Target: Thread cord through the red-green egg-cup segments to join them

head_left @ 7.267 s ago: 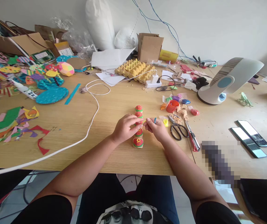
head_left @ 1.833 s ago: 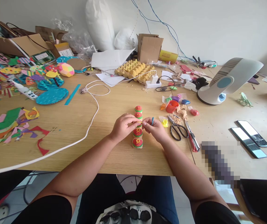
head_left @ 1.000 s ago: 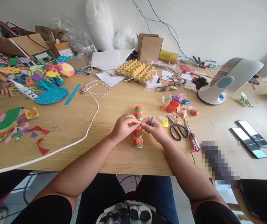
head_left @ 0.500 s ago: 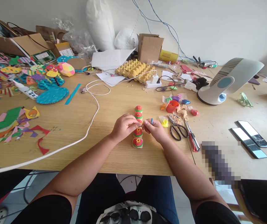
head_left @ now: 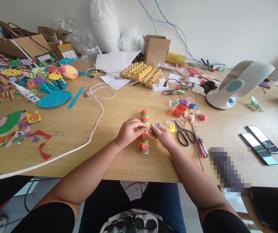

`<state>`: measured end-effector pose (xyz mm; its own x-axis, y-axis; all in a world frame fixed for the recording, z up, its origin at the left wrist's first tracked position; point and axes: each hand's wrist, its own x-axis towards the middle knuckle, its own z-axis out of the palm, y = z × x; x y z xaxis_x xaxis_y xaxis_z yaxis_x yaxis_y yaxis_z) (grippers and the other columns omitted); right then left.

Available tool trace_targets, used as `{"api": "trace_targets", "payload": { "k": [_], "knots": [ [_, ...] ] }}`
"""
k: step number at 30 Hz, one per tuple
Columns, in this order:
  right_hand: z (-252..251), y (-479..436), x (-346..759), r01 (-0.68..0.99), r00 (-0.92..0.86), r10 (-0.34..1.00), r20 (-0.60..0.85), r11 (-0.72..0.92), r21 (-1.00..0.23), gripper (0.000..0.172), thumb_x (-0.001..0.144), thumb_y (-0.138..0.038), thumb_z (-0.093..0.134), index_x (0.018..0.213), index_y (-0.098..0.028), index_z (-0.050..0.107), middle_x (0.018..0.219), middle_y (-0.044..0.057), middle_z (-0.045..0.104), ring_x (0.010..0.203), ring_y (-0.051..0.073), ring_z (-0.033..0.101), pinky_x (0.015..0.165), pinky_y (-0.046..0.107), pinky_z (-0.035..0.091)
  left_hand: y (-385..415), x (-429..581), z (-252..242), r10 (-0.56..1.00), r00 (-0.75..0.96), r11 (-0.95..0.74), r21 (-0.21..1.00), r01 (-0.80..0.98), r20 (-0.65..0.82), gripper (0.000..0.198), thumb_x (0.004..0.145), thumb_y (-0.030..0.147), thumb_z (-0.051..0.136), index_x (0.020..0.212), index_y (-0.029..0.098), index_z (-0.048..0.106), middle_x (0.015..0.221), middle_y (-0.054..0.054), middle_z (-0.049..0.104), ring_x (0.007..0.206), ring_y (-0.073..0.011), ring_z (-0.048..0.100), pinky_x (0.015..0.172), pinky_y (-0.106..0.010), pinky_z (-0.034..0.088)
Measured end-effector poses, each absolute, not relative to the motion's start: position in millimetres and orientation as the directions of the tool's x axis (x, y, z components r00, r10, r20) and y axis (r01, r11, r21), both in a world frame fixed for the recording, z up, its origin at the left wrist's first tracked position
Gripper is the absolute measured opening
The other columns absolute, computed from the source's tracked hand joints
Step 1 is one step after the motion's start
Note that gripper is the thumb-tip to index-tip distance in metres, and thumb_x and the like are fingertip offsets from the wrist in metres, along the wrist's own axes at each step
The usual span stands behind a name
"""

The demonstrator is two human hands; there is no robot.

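A row of several egg-carton cups [head_left: 143, 148] stands on the table before me, capped in red clay with green bands and small yellow details. Above the middle of the row, my left hand [head_left: 130, 132] pinches one end of a thin yellow clay strand [head_left: 149, 127]. My right hand [head_left: 162, 134] has the other end between thumb and finger. A small blue stick-like tool [head_left: 158, 125] pokes up from the right fingers. Both hands partly cover the middle cups.
Right of my hands lie yellow clay [head_left: 171, 127], scissors [head_left: 186, 135], a utility knife [head_left: 200, 142] and a red cup [head_left: 179, 110]. A fan [head_left: 238, 84] stands farther right. A white cable [head_left: 90, 137] crosses the left side, near paper scraps [head_left: 5, 127]. Egg trays [head_left: 141, 73] sit behind.
The yellow strand now shows more plainly, stretched between my fingertips. My right hand has shifted very slightly to the right; the rest looks the same.
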<state>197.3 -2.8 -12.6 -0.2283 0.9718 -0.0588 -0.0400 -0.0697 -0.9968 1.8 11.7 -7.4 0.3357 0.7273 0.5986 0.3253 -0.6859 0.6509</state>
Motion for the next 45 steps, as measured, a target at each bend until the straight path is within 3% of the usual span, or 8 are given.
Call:
{"api": "trace_targets", "payload": {
  "k": [6, 12, 20, 29, 36, 45],
  "knots": [
    [-10.1, -4.7, 197.8, -0.066, -0.257, 0.965, -0.047, -0.066, -0.996, 0.058, 0.083, -0.073, 0.061, 0.071, -0.017, 0.065, 0.063, 0.002, 0.059, 0.051, 0.009, 0.040, 0.050, 0.028, 0.026, 10.6, 1.5, -4.5, 0.741, 0.328, -0.671, 0.658, 0.342, 0.585, 0.016, 0.095, 0.031, 0.065, 0.093, 0.023, 0.078, 0.087, -0.004, 0.075, 0.083, -0.0163, 0.068, 0.077, -0.030, 0.054],
    [-9.6, -3.0, 199.2, -0.194, -0.266, 0.962, -0.070, -0.124, -0.973, 0.046, 0.073, -0.056, 0.081, 0.093, -0.020, 0.060, 0.068, -0.002, 0.064, 0.049, 0.007, 0.038, 0.050, 0.025, 0.025, 11.0, 3.4, -6.9, 0.778, 0.270, -0.628, 0.708, 0.322, 0.567, 0.011, 0.092, 0.028, 0.068, 0.092, 0.021, 0.076, 0.087, -0.004, 0.075, 0.083, -0.0155, 0.068, 0.071, -0.026, 0.054],
    [-12.4, -2.3, 198.2, -0.190, -0.229, 0.972, -0.041, -0.086, -0.978, 0.041, 0.080, -0.057, 0.074, 0.089, -0.019, 0.060, 0.072, 0.000, 0.067, 0.050, 0.007, 0.040, 0.049, 0.025, 0.026, 14.3, 3.7, -13.2, 0.841, 0.241, -0.538, 0.795, 0.281, 0.484, 0.014, 0.090, 0.032, 0.071, 0.094, 0.021, 0.077, 0.088, -0.004, 0.074, 0.075, -0.0140, 0.065, 0.066, -0.025, 0.053],
    [-15.2, 1.3, 197.9, -0.166, -0.136, 0.989, -0.056, -0.078, -0.983, 0.043, 0.075, -0.058, 0.079, 0.085, -0.018, 0.066, 0.067, 0.000, 0.065, 0.050, 0.007, 0.041, 0.048, 0.024, 0.025, 16.2, 3.4, -18.1, 0.883, 0.260, -0.456, 0.847, 0.272, 0.391, 0.014, 0.087, 0.033, 0.074, 0.094, 0.022, 0.076, 0.090, -0.003, 0.073, 0.075, -0.0141, 0.064, 0.067, -0.026, 0.052],
    [-14.3, 0.1, 195.5, -0.166, -0.123, 0.991, -0.060, -0.080, -0.983, 0.042, 0.073, -0.057, 0.080, 0.082, -0.018, 0.068, 0.065, -0.001, 0.063, 0.050, 0.007, 0.040, 0.049, 0.025, 0.025, 15.0, 4.9, -14.8, 0.860, 0.278, -0.503, 0.804, 0.318, 0.429, 0.020, 0.081, 0.026, 0.080, 0.100, 0.022, 0.074, 0.095, -0.003, 0.073, 0.080, -0.0142, 0.064, 0.067, -0.025, 0.050],
    [-9.8, -4.3, 193.5, -0.081, -0.195, 0.977, -0.092, -0.109, -0.991, 0.042, 0.073, -0.058, 0.079, 0.077, -0.017, 0.069, 0.065, 0.000, 0.063, 0.052, 0.008, 0.040, 0.049, 0.025, 0.025, 14.7, 3.1, -14.5, 0.745, 0.336, -0.667, 0.645, 0.374, 0.576, 0.010, 0.089, 0.025, 0.073, 0.099, 0.023, 0.076, 0.093, -0.004, 0.075, 0.087, -0.0167, 0.068, 0.076, -0.029, 0.054]
  ]
}}
